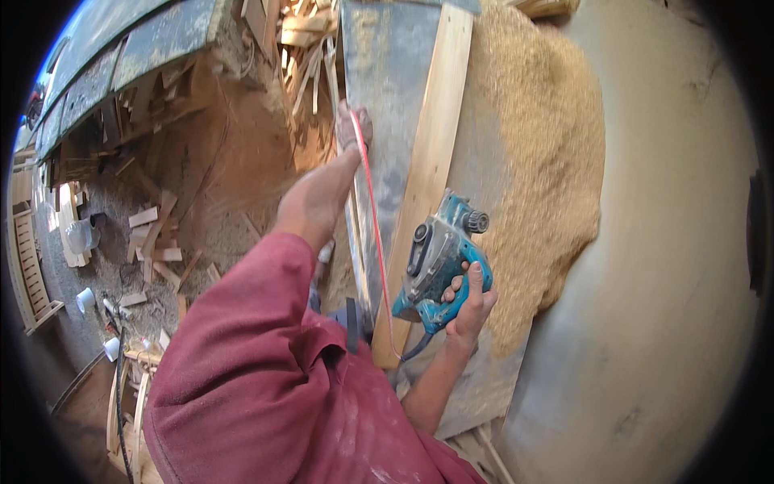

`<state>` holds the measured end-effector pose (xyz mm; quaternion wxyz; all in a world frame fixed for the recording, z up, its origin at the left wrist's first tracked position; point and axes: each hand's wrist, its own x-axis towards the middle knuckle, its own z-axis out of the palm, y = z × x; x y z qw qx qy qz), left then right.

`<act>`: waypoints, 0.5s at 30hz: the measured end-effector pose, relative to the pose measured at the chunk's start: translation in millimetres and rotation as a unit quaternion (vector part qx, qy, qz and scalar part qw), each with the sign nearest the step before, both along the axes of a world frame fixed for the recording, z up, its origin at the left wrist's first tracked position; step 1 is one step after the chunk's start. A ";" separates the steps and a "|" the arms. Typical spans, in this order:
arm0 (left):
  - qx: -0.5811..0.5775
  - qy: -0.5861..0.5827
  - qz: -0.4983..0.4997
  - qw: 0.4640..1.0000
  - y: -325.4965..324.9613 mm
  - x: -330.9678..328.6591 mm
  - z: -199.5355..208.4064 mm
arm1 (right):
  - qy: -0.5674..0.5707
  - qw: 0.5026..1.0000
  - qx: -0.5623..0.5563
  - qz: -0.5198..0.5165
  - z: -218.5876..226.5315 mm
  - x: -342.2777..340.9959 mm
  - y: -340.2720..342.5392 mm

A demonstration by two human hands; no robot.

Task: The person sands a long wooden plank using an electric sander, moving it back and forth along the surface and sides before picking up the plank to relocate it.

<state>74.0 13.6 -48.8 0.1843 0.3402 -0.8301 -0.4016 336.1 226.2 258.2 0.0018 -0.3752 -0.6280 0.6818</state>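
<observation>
My right hand [472, 306] is wrapped round the rear handle of a blue, dusty electric hand planer [435, 262]. The planer is at the right edge of a pale wooden board [431, 153] lying lengthwise on a grey metal-topped bench [379, 73]. A dark power cord [418, 348] comes off its back end. My left arm reaches forward, and my left hand [355, 127] is closed at the bench's left edge over a narrow wooden strip [331, 68]; some fingers are hidden. A thin red line [373, 202] runs from the left hand toward the planer's cord.
A large heap of wood shavings [556, 153] lies right of the bench against a pale wall [661, 242]. Wood offcuts [161, 238] and white cups [85, 300] litter the ground at left. Scrap wood [306, 48] is piled beyond the bench, near a roofed stack [153, 56].
</observation>
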 end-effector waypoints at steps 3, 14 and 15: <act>0.026 0.035 -0.145 0.988 -36.7 91.1 -28.1 | 0.009 0.996 -0.052 -0.074 -4.2 78.7 10.3; -0.042 -0.418 -0.472 0.775 -103.5 533.7 -44.6 | -0.038 0.972 -0.046 -0.228 -39.8 365.4 102.0; -0.025 -0.374 -0.463 0.803 -82.2 542.0 -36.9 | -0.044 0.969 -0.041 -0.240 -38.0 384.6 104.1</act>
